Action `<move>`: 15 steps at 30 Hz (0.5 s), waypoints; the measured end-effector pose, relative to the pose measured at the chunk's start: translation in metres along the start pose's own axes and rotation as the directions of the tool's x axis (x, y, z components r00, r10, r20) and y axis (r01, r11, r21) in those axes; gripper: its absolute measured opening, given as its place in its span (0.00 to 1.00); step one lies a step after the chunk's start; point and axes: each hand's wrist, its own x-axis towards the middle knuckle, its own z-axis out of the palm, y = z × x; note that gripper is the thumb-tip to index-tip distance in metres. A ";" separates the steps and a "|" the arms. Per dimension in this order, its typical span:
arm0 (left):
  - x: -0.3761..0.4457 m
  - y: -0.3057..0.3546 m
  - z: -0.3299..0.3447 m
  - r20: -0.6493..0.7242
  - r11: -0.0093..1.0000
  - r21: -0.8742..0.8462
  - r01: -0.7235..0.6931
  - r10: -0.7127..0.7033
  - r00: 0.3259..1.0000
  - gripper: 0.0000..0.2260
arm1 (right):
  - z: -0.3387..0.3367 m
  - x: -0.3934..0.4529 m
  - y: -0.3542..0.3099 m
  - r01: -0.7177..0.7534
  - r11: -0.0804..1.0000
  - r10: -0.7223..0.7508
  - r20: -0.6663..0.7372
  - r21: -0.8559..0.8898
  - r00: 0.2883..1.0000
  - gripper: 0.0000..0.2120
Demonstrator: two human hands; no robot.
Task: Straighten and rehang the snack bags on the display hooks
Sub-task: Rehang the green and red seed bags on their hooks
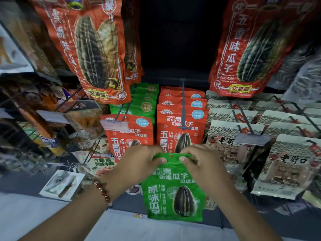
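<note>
A green sunflower-seed bag (173,192) hangs upright between my hands, below the display hooks. My left hand (140,164) pinches its top left corner and my right hand (199,162) pinches its top right corner, either side of the small hang hole. Behind it, red bags (180,122) hang in a row on a grey hook (182,101). Just to the left, a red bag (132,134) hangs in front of several green bags (145,100) on another hook.
Two large red seed bags (93,49) (257,46) hang overhead at left and right, with a dark gap between them. White patterned snack bags (231,141) fill hooks on the right. Wire racks with mixed snacks (52,122) stand at left. Pale floor lies below.
</note>
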 end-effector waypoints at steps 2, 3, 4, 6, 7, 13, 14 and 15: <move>-0.011 -0.006 0.002 0.004 0.999 0.021 0.025 -0.025 1.000 0.08 | 0.006 -0.002 -0.003 -0.008 0.997 0.005 0.041 0.071 0.999 0.04; -0.016 -0.011 0.002 0.001 0.999 0.025 0.034 -0.034 0.999 0.09 | 0.010 -0.001 -0.006 -0.015 0.994 0.009 0.062 0.110 0.998 0.04; -0.022 -0.016 0.001 -0.004 0.999 0.026 0.042 -0.042 0.999 0.10 | 0.014 0.000 -0.009 -0.025 0.989 0.012 0.089 0.143 0.996 0.05; -0.033 -0.026 -0.002 -0.015 0.997 0.046 0.064 -0.064 0.998 0.10 | 0.022 0.005 -0.019 -0.048 0.978 0.020 0.137 0.202 0.990 0.06; -0.038 -0.032 -0.005 -0.025 0.995 0.060 0.079 -0.078 0.997 0.10 | 0.026 0.010 -0.026 -0.058 0.973 0.024 0.152 0.224 0.988 0.06; -0.061 -0.077 -0.023 -0.123 0.994 0.053 0.094 -0.087 0.989 0.06 | 0.048 0.044 -0.064 0.004 0.983 -0.031 0.141 0.184 0.990 0.07; -0.063 -0.085 -0.025 -0.137 0.994 0.061 0.088 -0.079 0.987 0.07 | 0.052 0.052 -0.069 0.022 0.984 -0.045 0.125 0.178 0.991 0.08; -0.065 -0.093 -0.028 -0.142 0.994 0.067 0.089 -0.078 0.987 0.07 | 0.057 0.061 -0.075 0.037 0.984 -0.057 0.111 0.176 0.992 0.10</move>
